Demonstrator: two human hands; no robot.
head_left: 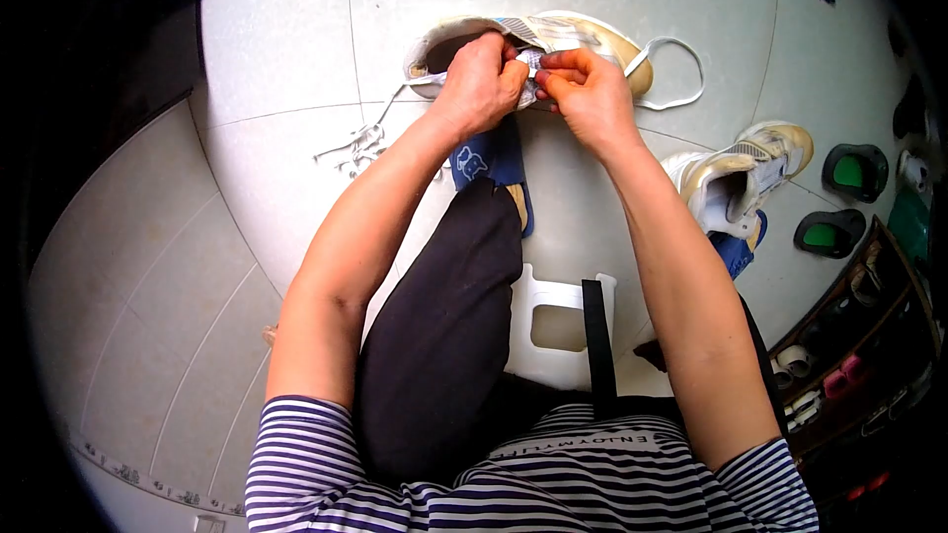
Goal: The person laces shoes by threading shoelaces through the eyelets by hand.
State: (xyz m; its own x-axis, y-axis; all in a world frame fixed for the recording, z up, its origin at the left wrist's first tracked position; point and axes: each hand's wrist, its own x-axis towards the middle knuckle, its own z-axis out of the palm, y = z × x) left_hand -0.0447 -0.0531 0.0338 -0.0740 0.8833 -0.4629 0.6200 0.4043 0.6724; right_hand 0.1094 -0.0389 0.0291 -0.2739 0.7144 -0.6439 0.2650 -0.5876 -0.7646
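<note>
A worn white and beige sneaker (602, 39) lies on the tiled floor, its opening to the left and its toe to the right. My left hand (482, 84) is closed at the shoe's tongue, fingers partly inside the opening. Pinched at the lace area beside it is my right hand (590, 94), its fingertips on the white lace. One loop of the white lace (699, 69) extends past the toe. More loose lace (363, 150) lies bunched on the floor at the left.
A second sneaker (755, 168) rests at the right, near green-lined dark slippers (854, 173). A blue slipper (489, 158) is on my foot. A white stool (558, 360) is beneath me. A shoe rack (869, 336) stands at the far right.
</note>
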